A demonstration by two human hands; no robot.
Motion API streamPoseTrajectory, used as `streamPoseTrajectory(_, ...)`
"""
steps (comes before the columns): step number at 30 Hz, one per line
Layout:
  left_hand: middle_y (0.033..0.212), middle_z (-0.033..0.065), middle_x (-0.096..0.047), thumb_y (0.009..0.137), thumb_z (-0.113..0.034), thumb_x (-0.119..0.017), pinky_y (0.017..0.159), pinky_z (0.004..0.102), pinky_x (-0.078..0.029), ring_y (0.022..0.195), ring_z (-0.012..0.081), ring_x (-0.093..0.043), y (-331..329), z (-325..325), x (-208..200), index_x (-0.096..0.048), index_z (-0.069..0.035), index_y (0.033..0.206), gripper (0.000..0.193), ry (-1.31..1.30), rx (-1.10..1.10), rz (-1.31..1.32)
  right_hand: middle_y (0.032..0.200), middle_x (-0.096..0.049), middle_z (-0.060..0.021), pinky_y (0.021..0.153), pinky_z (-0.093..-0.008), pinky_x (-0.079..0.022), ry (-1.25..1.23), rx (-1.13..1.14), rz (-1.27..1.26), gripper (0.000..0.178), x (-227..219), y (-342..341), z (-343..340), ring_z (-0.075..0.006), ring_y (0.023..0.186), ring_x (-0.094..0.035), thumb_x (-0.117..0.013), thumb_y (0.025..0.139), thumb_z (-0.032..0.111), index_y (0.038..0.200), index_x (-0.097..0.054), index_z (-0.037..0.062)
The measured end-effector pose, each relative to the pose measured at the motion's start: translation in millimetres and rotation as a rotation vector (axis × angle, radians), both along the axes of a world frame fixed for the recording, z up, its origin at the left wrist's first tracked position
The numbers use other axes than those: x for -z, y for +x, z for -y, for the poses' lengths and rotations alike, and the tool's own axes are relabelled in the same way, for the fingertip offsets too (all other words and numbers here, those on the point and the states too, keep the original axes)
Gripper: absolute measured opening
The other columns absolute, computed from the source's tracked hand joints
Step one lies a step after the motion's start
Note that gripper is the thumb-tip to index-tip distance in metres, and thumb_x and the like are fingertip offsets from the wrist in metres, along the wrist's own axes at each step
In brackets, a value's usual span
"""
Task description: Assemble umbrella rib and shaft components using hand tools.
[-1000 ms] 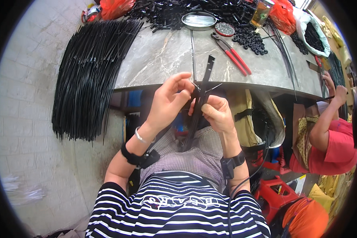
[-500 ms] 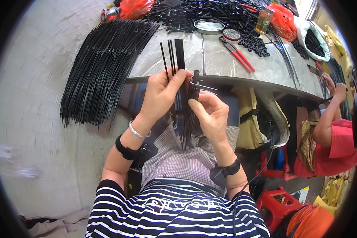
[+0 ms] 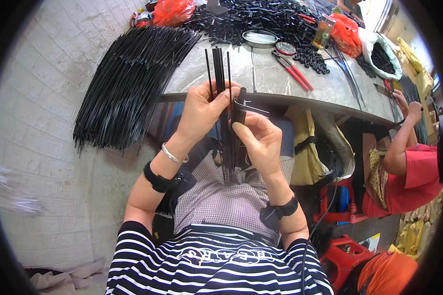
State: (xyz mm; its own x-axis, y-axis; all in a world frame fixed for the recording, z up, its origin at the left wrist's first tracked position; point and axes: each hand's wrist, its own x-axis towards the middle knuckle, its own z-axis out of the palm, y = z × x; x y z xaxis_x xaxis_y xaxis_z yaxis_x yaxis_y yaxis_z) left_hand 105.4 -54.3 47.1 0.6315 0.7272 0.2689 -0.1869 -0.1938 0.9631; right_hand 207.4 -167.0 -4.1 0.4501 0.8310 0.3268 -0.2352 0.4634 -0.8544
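Observation:
My left hand (image 3: 202, 110) is closed on a bunch of thin black rods (image 3: 218, 69) held upright in front of the table edge. One rod stands apart to the left of the bunch and another to its right. Below the hands, the rods run down toward my lap. Close beside it, my right hand (image 3: 259, 142) pinches a dark cylindrical piece (image 3: 242, 93) with rods gathered around it. Thin wire (image 3: 256, 108) loops round this piece near its top, and its loose ends point right. The fingers hide how rods and piece join.
A large stack of black rods (image 3: 128, 88) overhangs the table's left side. Red-handled pliers (image 3: 298, 76), a dish of pale pins (image 3: 260, 38), a round tin (image 3: 285, 48) and a heap of small black parts (image 3: 251, 17) lie beyond. Another person (image 3: 408, 167) works at right.
A single rod now stands to the right of the bunch, near my left fingertips, with fewer separate rods on the left. My right hand keeps its pinch; the view has shifted slightly.

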Motion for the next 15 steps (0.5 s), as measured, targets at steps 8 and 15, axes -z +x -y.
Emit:
streamPoseTrajectory(8,0.095,0.0049,-0.068,0.086,-0.009,-0.069,0.079,0.0242,-0.053,0.089,0.0093,-0.063,-9,-2,-10,-0.063,0.000,0.115,0.031,0.038,0.183,-0.122,0.093,-0.067,-0.0055,0.072,-0.0194,-0.049,-0.056,0.018,-0.015,0.014,3,12,-4,-0.0062,0.081,-0.061,-0.066,0.086,0.000,0.099,-0.063,-0.0044)
streamPoseTrajectory(15,0.101,0.0063,-0.067,0.098,-0.009,-0.050,0.083,0.0256,-0.050,0.094,0.0105,-0.062,-9,-3,-9,-0.058,0.002,0.121,0.027,0.125,0.204,-0.102,0.093,-0.066,-0.0046,0.074,-0.0197,-0.049,-0.073,0.027,0.018,0.015,-1,15,-1,-0.0066,0.081,-0.061,-0.067,0.085,0.000,0.099,-0.064,-0.0044)
